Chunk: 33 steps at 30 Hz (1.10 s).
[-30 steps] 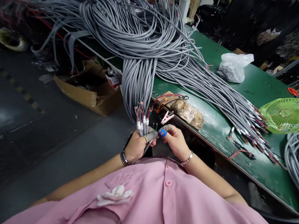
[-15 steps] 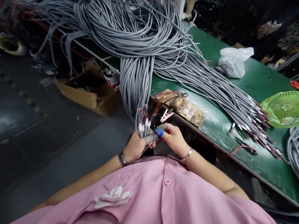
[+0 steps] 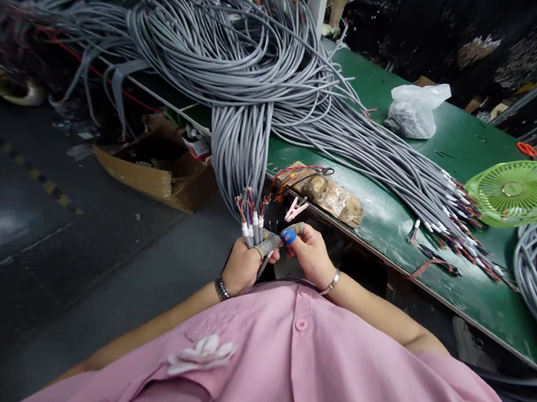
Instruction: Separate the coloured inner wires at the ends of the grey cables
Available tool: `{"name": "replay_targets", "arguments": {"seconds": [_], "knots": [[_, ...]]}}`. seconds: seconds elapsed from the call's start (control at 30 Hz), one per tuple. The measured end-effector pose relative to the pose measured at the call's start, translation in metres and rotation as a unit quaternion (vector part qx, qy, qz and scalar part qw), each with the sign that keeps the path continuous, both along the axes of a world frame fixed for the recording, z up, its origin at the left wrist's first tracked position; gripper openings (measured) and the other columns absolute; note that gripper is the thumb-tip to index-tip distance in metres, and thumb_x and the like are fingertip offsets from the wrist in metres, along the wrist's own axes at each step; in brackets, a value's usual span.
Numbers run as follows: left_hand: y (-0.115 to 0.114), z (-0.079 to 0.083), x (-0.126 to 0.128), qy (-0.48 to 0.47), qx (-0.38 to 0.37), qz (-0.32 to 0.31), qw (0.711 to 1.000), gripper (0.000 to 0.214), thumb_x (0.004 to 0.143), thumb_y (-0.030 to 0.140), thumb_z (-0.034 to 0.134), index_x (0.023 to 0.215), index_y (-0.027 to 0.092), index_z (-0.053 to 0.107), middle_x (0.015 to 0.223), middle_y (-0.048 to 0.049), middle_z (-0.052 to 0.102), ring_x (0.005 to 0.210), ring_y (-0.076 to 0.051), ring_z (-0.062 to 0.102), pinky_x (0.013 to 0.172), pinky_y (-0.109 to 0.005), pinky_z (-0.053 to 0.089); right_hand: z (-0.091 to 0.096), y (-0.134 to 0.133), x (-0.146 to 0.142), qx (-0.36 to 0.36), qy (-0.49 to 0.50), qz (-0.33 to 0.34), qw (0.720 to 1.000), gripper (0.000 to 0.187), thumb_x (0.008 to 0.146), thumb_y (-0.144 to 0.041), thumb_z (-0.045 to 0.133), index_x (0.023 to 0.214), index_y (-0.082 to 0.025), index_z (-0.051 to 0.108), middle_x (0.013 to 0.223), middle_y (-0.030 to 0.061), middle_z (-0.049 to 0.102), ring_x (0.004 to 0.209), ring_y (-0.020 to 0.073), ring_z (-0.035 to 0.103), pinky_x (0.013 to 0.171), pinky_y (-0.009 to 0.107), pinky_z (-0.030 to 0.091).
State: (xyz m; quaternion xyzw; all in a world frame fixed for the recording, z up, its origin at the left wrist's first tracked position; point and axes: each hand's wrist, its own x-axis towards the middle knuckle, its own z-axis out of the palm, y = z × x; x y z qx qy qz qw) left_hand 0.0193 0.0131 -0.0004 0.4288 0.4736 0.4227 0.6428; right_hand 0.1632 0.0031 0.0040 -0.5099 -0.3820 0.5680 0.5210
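Several grey cables (image 3: 255, 232) with white-wrapped ends and bare coloured wires are gripped in my left hand (image 3: 242, 265), the ends pointing up. Grey tape wraps my left thumb. Close beside it, my right hand (image 3: 311, 253) is pinched, with blue tape on the thumb and grey covering on the index finger. Its fingertips meet at a small reddish wire end near the left thumb; exactly what they pinch is too small to make out. A pink clip (image 3: 295, 208) sits at the table edge just beyond my hands.
Large grey cable bundles (image 3: 229, 54) drape over the green table (image 3: 491, 316). A tape-wrapped block (image 3: 332, 196) lies at its edge. Farther right are a plastic bag (image 3: 418, 112) and a green fan (image 3: 519, 191). A cardboard box (image 3: 147, 177) stands on the floor at left.
My right hand has shifted slightly, and the fingertips of both hands are a little farther apart. The cable ends in my left hand have fanned slightly to the left.
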Motion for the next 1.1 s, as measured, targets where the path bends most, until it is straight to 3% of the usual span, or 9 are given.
{"name": "replay_targets", "arguments": {"seconds": [0.43,0.67,0.8,0.93,1.1], "knots": [[0.0,-0.004,0.0,-0.02,-0.009,0.036,0.999,0.021,0.074,0.031,0.068,0.061,0.015,0.063,0.055,-0.0016,0.062,0.05,-0.012,0.055,0.051,-0.024,0.043,-0.002,-0.003,0.004,-0.01,-0.006,0.006,1.0,0.032,0.069,-0.045,0.075,0.072,-0.017,0.059,0.055,-0.0047,0.052,0.047,0.0076,0.042,0.045,0.022,0.034],[0.001,-0.002,0.002,-0.02,0.007,0.046,0.999,0.021,0.075,0.033,0.067,0.063,0.016,0.061,0.051,-0.0002,0.058,0.046,-0.011,0.05,0.049,-0.024,0.04,-0.001,-0.009,0.006,0.006,-0.022,0.027,0.999,0.033,0.068,-0.046,0.076,0.074,-0.018,0.061,0.061,-0.0032,0.054,0.052,0.0087,0.044,0.048,0.022,0.036],[0.004,0.005,-0.004,-0.046,0.018,0.017,0.999,0.026,0.073,0.033,0.07,0.058,0.015,0.058,0.046,0.001,0.052,0.042,-0.009,0.044,0.045,-0.023,0.036,-0.003,-0.007,0.014,0.021,-0.003,0.048,0.999,0.035,0.076,-0.052,0.068,0.078,-0.017,0.063,0.06,-0.0029,0.053,0.05,0.0083,0.044,0.05,0.023,0.039],[0.015,0.013,-0.018,-0.081,-0.023,-0.051,0.995,0.024,0.068,0.035,0.074,0.064,0.014,0.062,0.042,0.0011,0.052,0.038,-0.008,0.042,0.04,-0.022,0.031,-0.003,0.007,0.027,0.011,0.033,0.038,0.999,0.051,0.085,-0.064,0.048,0.09,-0.017,0.066,0.075,0.0021,0.059,0.054,0.0079,0.047,0.054,0.023,0.045],[0.034,0.017,-0.029,-0.087,-0.066,-0.159,0.981,0.026,0.063,0.036,0.077,0.066,0.013,0.065,0.046,-0.0012,0.057,0.034,-0.007,0.041,0.037,-0.022,0.027,-0.002,0.029,0.03,-0.032,0.079,0.079,0.993,0.058,0.077,-0.072,0.051,0.093,-0.017,0.065,0.085,0.0047,0.063,0.06,0.0093,0.051,0.057,0.023,0.049]]}}
